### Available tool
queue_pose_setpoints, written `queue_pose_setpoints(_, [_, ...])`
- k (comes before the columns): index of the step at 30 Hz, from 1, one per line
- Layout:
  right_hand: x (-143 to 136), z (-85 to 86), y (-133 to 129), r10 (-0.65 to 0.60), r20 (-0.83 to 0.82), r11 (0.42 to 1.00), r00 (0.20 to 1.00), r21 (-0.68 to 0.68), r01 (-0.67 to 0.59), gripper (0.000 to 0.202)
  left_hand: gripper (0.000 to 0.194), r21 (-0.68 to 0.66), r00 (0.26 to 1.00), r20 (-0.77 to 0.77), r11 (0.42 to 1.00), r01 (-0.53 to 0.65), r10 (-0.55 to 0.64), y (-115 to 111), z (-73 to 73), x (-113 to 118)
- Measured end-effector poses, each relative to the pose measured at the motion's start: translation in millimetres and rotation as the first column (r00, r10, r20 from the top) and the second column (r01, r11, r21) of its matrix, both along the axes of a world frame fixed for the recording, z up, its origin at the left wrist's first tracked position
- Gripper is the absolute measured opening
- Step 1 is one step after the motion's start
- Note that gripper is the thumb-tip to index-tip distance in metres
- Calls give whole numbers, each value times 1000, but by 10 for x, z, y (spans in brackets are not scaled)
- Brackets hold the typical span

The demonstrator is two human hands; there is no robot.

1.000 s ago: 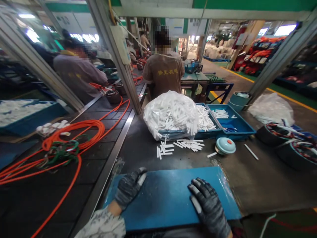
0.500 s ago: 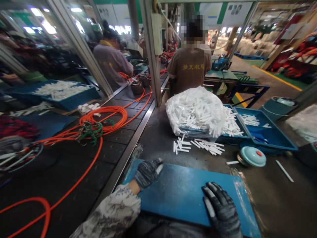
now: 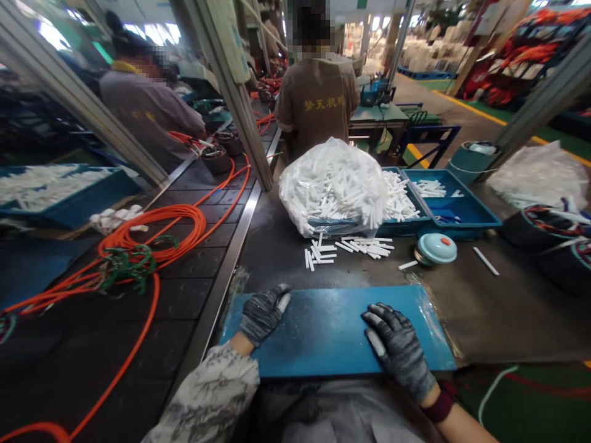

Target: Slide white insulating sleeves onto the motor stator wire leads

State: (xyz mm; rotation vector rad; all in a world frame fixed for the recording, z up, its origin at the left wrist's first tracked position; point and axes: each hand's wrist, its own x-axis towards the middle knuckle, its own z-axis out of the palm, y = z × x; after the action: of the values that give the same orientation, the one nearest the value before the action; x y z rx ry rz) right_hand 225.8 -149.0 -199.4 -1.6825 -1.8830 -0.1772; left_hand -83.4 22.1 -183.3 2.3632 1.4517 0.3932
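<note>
A blue mat (image 3: 318, 329) is fixed with clear tape at the table's front edge. On its left end rests my left hand (image 3: 264, 312), in a grey striped glove, holding nothing, with the thumb apart from the fingers. My right hand (image 3: 398, 344), gloved the same way, lies on the mat's right part with fingers spread and nothing under them that shows. Beyond the mat lie loose white tubes (image 3: 369, 247). Behind these, a clear bag (image 3: 335, 184) full of white tubes sits on a blue bin.
A round light-blue container (image 3: 436, 249) stands right of the tubes, before a divided blue bin (image 3: 473, 206). Orange hose (image 3: 184, 227) lies coiled on the conveyor (image 3: 184, 314) at left. Metal posts rise near the table. Two people are beyond.
The view has turned to the right and down, so the scene sits further left and higher. Both hands remain on the mat; my right wrist with its dark red band now shows.
</note>
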Motion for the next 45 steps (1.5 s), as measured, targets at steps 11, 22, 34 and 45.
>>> queue_pose_setpoints(11, [-2, 97, 130, 22, 14, 993, 1000, 111, -24, 20, 40, 13, 1000, -14, 1000, 17, -17, -6, 7, 11])
queue_pose_setpoints(22, [74, -79, 126, 53, 43, 991, 998, 120, -58, 26, 31, 122, 999, 30, 992, 33, -37, -24, -39, 22])
queue_pose_setpoints(34, [74, -120, 132, 48, 63, 989, 997, 137, -57, 26, 26, 297, 997, 25, 953, 59, -69, -39, -100, 4])
queue_pose_setpoints(45, [58, -82, 113, 49, 54, 991, 997, 118, -55, 26, 29, 248, 997, 26, 967, 62, -71, -37, -104, -6])
